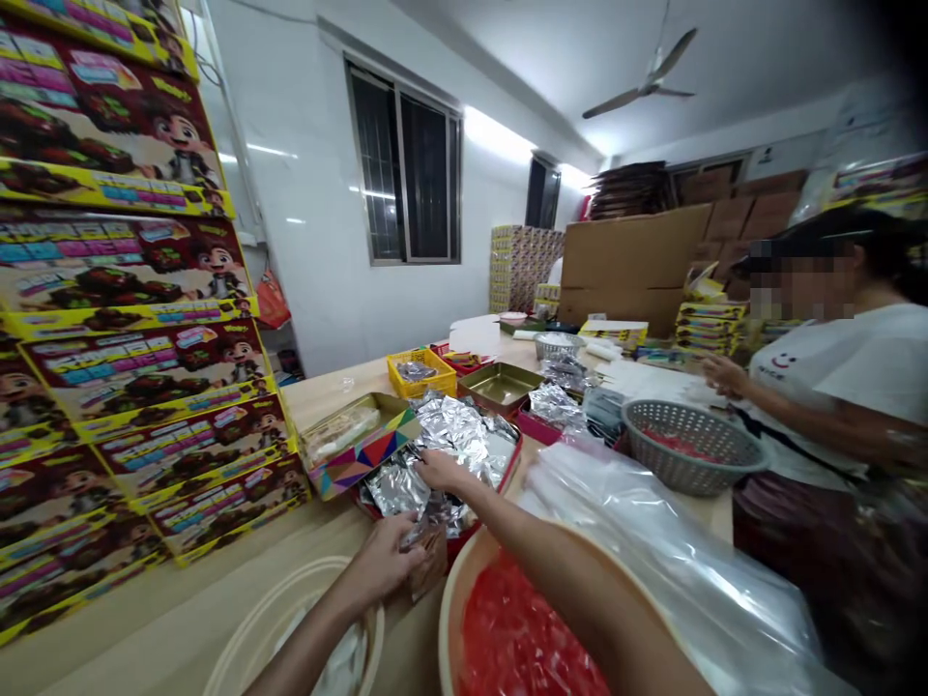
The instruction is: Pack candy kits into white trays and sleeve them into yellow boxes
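Observation:
My left hand (384, 564) is closed on a clear plastic packet (429, 561) with brownish contents, just at the near edge of a red tray (513, 464). Silver foil packets (464, 425) are heaped in that tray. Farther in, my right hand (441, 471) reaches over the heap, its fingers bent down and pinched at a foil packet (400, 483). The fingertips are partly hidden. Below my right forearm stands a cream tub (450, 619) holding red packets (522, 628). Another cream tub (250, 633) with whitish packets sits under my left forearm.
Stacked printed cartons (145, 261) rise on the left. A patterned box (362, 454), a yellow basket (427, 382) and a gold tray (500, 385) lie behind the heap. Clear plastic bags (652, 541) and a grey basket (688, 454) are at right, near a co-worker (833, 387).

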The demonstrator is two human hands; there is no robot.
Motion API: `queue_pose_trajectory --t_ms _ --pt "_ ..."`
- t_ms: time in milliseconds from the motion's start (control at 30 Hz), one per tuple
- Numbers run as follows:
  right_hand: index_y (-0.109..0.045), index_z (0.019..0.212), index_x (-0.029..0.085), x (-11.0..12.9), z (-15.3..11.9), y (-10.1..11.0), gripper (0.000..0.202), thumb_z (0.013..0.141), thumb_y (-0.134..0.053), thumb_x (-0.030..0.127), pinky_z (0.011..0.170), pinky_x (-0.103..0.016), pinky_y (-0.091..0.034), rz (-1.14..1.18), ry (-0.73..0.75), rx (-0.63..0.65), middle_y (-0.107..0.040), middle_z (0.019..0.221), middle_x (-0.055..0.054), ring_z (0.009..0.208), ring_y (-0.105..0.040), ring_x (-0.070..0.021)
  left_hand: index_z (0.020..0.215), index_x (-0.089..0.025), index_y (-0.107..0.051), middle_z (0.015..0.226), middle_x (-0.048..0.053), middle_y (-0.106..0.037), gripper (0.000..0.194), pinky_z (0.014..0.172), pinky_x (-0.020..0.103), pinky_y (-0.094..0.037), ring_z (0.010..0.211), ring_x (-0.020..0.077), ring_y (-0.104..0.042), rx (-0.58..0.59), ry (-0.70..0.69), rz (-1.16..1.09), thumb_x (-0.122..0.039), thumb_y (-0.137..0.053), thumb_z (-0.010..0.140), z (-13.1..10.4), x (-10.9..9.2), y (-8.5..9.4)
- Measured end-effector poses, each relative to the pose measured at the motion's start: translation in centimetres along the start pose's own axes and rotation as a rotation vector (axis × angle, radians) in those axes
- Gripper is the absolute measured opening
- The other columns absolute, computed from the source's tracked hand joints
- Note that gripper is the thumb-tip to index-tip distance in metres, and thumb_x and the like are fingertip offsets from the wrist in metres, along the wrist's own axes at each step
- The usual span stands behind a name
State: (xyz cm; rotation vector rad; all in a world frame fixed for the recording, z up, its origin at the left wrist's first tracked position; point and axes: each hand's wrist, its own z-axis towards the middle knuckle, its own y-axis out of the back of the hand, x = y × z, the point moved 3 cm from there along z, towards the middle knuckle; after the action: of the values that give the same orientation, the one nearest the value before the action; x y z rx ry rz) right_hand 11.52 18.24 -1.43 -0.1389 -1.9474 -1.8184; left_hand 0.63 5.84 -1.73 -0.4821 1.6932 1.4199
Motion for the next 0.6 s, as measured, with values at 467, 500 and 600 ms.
queue_pose_trajectory --t_ms 467,500,600 --pt "-0.04 0.137 0.018 -8.6 1.1 2.8 0.066 0.086 -0.034 0.06 0.099 -0.065 -0.013 -0.109 -0.347 -0.049 -0.043 0.137 -0.023 0.127 -0.037 -0.0414 0.097 -0.017 -0.065 0.14 0.007 -0.046 0.033 0.106 0.033 -0.034 0.125 0.0235 -0.045 0.043 -0.052 0.387 -0.011 -0.051 0.068 -1.3 0.6 -1.0" --pt "-0.037 0.139 0.018 -7.5 1.2 2.0 0.068 0.086 -0.035 0.06 0.098 -0.066 -0.015 -0.103 -0.337 -0.039 -0.038 0.14 -0.023 0.127 -0.035 -0.0425 0.099 -0.016 -0.065 0.14 0.008 -0.046 0.035 0.106 0.033 -0.034 0.126 0.0234 -0.044 0.043 -0.048 0.396 -0.011 -0.051 0.068 -1.3 0.4 -1.0" --pt "-0.038 0.137 0.016 -5.0 1.0 0.2 0.066 0.085 -0.038 0.057 0.09 -0.06 -0.033 -0.068 -0.303 -0.015 -0.037 0.139 -0.026 0.121 -0.043 -0.043 0.097 -0.016 -0.066 0.139 0.008 -0.047 0.034 0.106 0.031 -0.034 0.126 0.0228 -0.045 0.054 -0.048 0.418 -0.009 -0.05 0.068 -1.5 -0.4 -0.9"
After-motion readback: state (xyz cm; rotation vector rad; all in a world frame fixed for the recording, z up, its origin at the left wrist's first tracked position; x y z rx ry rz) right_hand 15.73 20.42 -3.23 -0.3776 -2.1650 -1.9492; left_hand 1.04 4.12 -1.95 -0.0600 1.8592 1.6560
